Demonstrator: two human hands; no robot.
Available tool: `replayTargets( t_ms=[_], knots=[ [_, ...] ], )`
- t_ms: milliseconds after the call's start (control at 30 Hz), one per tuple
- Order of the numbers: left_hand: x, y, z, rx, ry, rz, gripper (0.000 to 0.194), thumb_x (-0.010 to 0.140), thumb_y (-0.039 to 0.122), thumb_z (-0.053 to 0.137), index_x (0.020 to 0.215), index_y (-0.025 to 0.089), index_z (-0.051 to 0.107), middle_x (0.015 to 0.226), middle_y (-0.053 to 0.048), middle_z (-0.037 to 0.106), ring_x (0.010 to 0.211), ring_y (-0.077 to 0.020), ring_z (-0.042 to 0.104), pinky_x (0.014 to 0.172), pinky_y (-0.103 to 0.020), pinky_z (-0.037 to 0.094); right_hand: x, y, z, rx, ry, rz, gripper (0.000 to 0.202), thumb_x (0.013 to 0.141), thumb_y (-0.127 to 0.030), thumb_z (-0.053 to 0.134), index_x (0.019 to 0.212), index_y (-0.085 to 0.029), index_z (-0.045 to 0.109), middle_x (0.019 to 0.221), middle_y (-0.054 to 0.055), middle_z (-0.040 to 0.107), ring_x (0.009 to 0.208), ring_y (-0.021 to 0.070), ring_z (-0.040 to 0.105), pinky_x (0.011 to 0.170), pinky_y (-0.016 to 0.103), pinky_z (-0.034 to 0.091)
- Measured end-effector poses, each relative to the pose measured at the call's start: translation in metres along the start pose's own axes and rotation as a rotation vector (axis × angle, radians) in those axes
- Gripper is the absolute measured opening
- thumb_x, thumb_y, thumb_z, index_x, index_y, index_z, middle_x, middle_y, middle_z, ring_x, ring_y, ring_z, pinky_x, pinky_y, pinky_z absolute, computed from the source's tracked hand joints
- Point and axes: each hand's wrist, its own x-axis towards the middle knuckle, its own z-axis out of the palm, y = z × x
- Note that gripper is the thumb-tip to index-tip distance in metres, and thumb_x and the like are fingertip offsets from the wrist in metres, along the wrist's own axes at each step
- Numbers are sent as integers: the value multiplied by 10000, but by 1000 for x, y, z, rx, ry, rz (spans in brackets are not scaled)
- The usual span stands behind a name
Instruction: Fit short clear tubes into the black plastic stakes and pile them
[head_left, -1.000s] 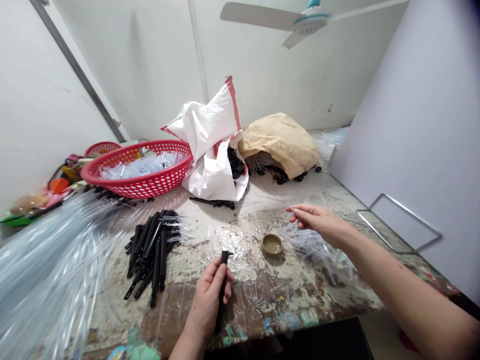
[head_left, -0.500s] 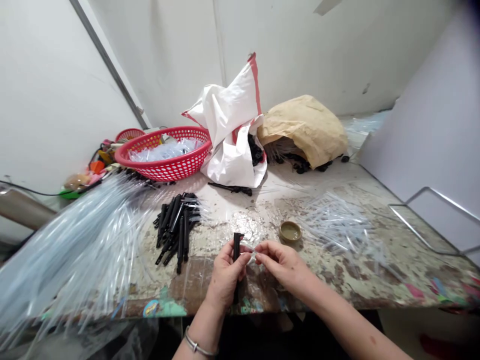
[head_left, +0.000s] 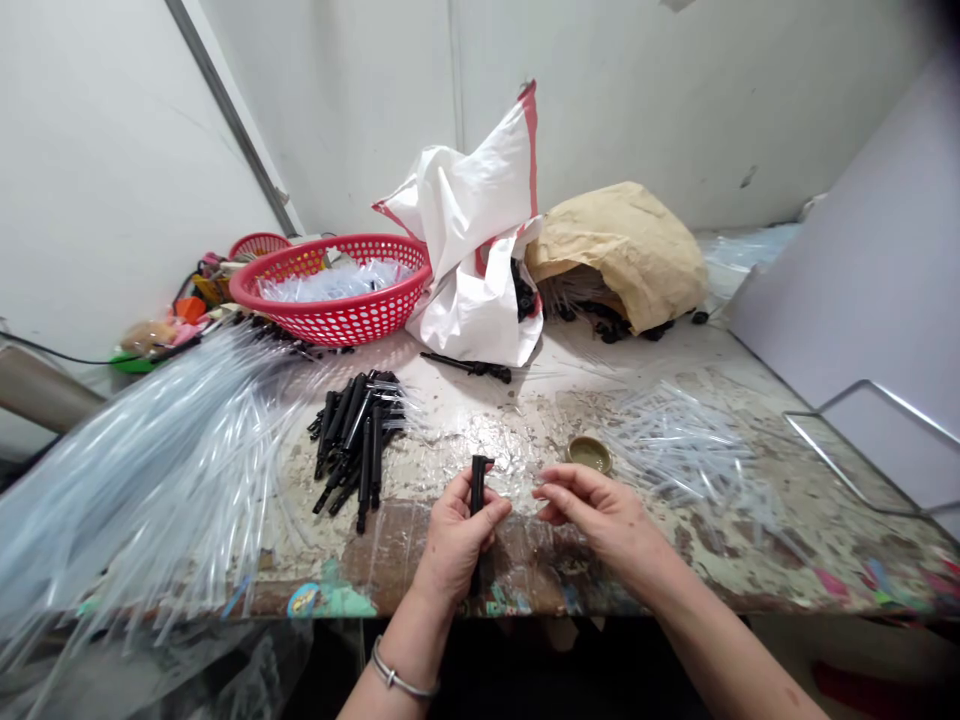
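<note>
My left hand (head_left: pixel 456 530) is closed round an upright black tube-like part (head_left: pixel 478 485), whose top has a short sideways nozzle. To its right, my right hand (head_left: pixel 589 505) is apart from the part, thumb and fingers drawn near each other; whether something small is between them is too unclear to tell. Just behind my right hand sits a small round dish (head_left: pixel 589 454) with liquid. A pile of similar black parts (head_left: pixel 360 440) lies to the left of my left hand. Short clear tubes (head_left: pixel 686 450) are heaped to the right of the dish.
Long clear tubes (head_left: pixel 172 470) cover the table's left side. Behind stand a red basket (head_left: pixel 345 318) of clear pieces, a white sack (head_left: pixel 480 220) and a brown paper bag (head_left: pixel 630 250). A bent metal wire frame (head_left: pixel 840 465) is at the right.
My right hand has moved right, away from my left hand, and its fingers no longer meet the left fingertips. The black part stays in my left hand. The view has shifted slightly.
</note>
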Motion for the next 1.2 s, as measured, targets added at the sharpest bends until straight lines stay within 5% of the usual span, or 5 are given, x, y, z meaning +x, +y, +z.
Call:
replayTargets(
  t_ms=[333, 500, 800, 1033, 1200],
  knots=[
    [-4, -1, -1, 191, -267, -12, 416, 684, 334, 694, 1062, 175, 624, 746, -27, 623, 425, -46, 398, 402, -184, 298, -21, -11, -76, -297, 376, -208, 324, 784, -499, 564, 968, -248, 657, 884, 57, 671, 794, 194, 607, 755, 356, 496],
    [-5, 1, -1, 245, -291, 51, 388, 826, 458, 498, 1002, 149, 652, 461, 32, 466, 378, -70, 360, 411, -200, 281, -2, -4, -89, -854, 223, -365, 281, 865, -386, 460, 956, -248, 687, 880, 64, 639, 806, 201, 572, 720, 329, 428],
    [-3, -3, 2, 150, -173, 10, 389, 809, 411, 549, 1092, 149, 603, 701, -14, 586, 412, -48, 400, 393, -191, 287, 41, -19, -81, -1496, 90, -463, 188, 791, -123, 564, 672, -240, 652, 744, 17, 637, 781, 182, 490, 822, 376, 209],
    [-1, -5, 2, 91, -143, -4, 509, 777, 421, 591, 1206, 151, 544, 679, 2, 578, 419, -50, 422, 373, -180, 301, 54, -11, -79, -1556, 34, -620, 216, 714, -42, 556, 562, -195, 568, 632, 2, 569, 707, 158, 448, 803, 356, 209],
    [-1, -7, 1, 60, -118, -23, 477, 766, 404, 606, 1167, 151, 555, 671, 11, 580, 419, -47, 435, 366, -173, 306, 37, -18, -70, -1223, 135, -571, 163, 833, -210, 532, 733, -235, 660, 759, 14, 648, 765, 174, 530, 813, 387, 272]
  ],
)
